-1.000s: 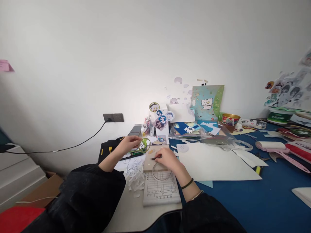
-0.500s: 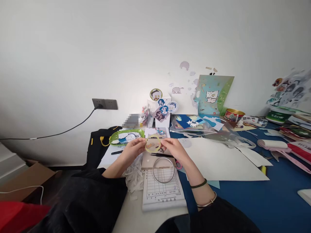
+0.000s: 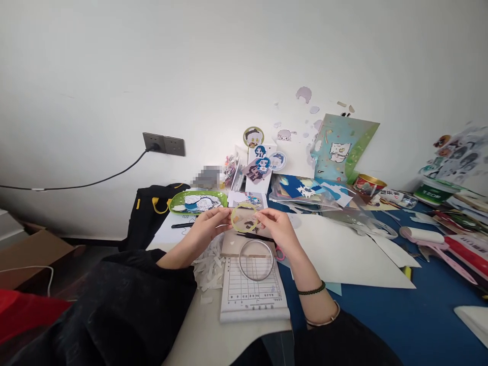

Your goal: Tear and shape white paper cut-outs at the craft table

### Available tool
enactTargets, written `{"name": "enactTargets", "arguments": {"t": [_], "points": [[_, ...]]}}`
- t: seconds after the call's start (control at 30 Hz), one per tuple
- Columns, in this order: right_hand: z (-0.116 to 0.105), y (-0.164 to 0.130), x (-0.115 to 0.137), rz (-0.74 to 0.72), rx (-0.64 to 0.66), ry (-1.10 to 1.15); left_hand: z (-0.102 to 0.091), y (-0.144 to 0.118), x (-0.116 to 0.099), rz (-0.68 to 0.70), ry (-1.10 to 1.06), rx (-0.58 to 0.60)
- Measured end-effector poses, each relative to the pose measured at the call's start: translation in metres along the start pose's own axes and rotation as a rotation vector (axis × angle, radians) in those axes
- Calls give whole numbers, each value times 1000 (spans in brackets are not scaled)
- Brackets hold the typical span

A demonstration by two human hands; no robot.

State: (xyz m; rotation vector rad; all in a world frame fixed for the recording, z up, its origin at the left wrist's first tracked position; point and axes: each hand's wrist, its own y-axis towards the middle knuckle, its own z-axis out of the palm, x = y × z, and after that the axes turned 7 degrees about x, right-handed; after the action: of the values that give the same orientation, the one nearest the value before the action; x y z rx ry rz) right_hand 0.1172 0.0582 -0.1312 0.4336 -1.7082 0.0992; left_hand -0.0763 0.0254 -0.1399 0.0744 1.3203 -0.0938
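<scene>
A thin yellow-green paper ring (image 3: 244,231) is held up between my two hands. My left hand (image 3: 210,223) pinches its left edge, and my right hand (image 3: 275,223) pinches the right edge with thumb and forefinger. Through its open middle I see the things lying behind. Below it a dark slim tool (image 3: 254,236) lies across a beige board (image 3: 233,245). A silver metal ring (image 3: 240,260) rests over the board's lower edge and a printed form pad (image 3: 254,307). Pink scissor handles (image 3: 280,253) show beside my right wrist.
White paper strips (image 3: 209,265) heap left of the pad. A green tray (image 3: 177,202) of cutouts stands behind my left hand. Large white paper (image 3: 339,249) covers the blue table at right. Farther back are a plastic bag (image 3: 305,199), a propped picture card (image 3: 345,145) and a tin (image 3: 369,185).
The camera view has shifted and tilted slightly. The paper ring has risen a little and turned to face me more fully, with both hands still gripping its sides.
</scene>
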Motion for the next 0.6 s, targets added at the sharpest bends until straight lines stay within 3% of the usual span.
{"name": "enactTargets", "arguments": {"t": [0.4,0.6], "points": [[0,0,-4,14,-5,34,4,-7,-2,55,154,-46],[-17,7,-16,68,-169,65,6,-8,-6,54,154,-82]]}}
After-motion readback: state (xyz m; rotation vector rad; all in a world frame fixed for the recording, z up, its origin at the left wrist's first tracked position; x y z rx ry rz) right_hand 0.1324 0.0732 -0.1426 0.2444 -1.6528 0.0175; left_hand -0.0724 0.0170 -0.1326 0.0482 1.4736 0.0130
